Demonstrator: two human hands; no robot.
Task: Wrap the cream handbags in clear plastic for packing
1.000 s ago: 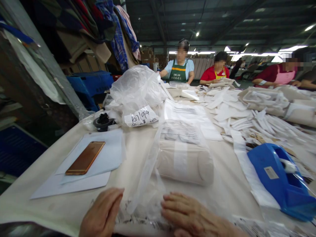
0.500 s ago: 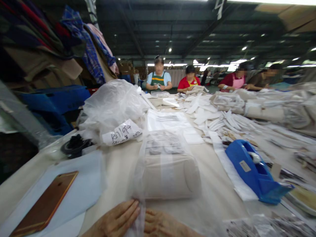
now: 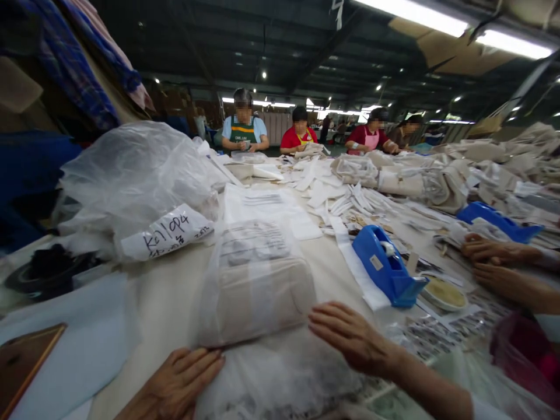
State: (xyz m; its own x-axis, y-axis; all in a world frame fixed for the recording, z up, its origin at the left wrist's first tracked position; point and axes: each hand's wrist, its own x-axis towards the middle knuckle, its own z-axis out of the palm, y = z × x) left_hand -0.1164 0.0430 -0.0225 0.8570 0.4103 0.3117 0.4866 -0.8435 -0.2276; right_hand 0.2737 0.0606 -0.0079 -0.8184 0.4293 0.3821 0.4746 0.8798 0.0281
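The table (image 3: pixel 161 300) has the plastic bag (image 3: pixel 251 242) and its beige bundle (image 3: pixel 266 300) before you. Your hands have parted, leaving the bag's near end exposed: the right (image 3: pixel 347 332), straight-fingered, seems to grasp nothing; whether the left (image 3: pixel 177 373) pinches plastic, I can't tell.

Beige bundle (image 3: pixel 284 294) with white band (image 3: pixel 259 291), in milky-clear plastic (image 3: pixel 208 303); cream desk (image 3: pixel 164 303). Toward its left edge, pale blue paper (image 3: pixel 94 332) and a brown phone (image 3: pixel 28 361) rimmed gold. Bright blue tape dispenser (image 3: pixel 371 262); blue plaid cloth (image 3: pixel 76 64).
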